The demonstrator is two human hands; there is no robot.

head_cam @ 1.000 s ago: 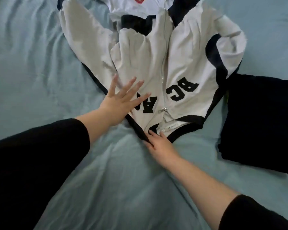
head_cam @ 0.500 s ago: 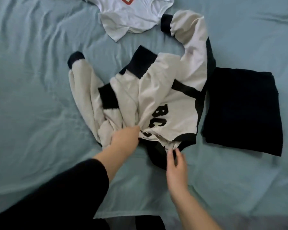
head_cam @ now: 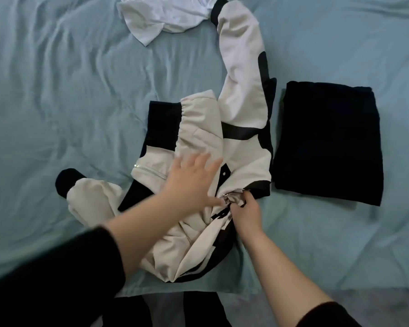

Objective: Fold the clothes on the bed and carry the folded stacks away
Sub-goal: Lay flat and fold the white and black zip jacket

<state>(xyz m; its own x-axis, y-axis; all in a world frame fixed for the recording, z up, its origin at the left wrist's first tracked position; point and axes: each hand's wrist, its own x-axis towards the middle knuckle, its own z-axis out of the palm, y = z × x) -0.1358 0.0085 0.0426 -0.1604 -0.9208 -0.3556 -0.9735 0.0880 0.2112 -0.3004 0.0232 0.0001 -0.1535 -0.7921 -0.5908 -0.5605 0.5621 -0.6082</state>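
Observation:
A cream and black zip jacket [head_cam: 242,147] lies bunched on the bed, one sleeve stretched toward the top, the other curled at the lower left. My left hand [head_cam: 194,180] hovers blurred over its middle, fingers spread, nothing in it. My right hand [head_cam: 246,212] pinches the jacket's zip edge near the lower hem. A folded black garment [head_cam: 328,142] lies flat just right of the jacket. A white T-shirt [head_cam: 161,17] lies crumpled at the top.
The bed's teal sheet [head_cam: 69,102] is wrinkled and stretches wide to the left. Its front edge [head_cam: 281,289] runs along the bottom, with grey floor and my dark legs below it.
The jacket has been pulled toward the bed's front edge and bunched further. My left hand let go of the fabric and spread over it. My right hand closed on the zip edge.

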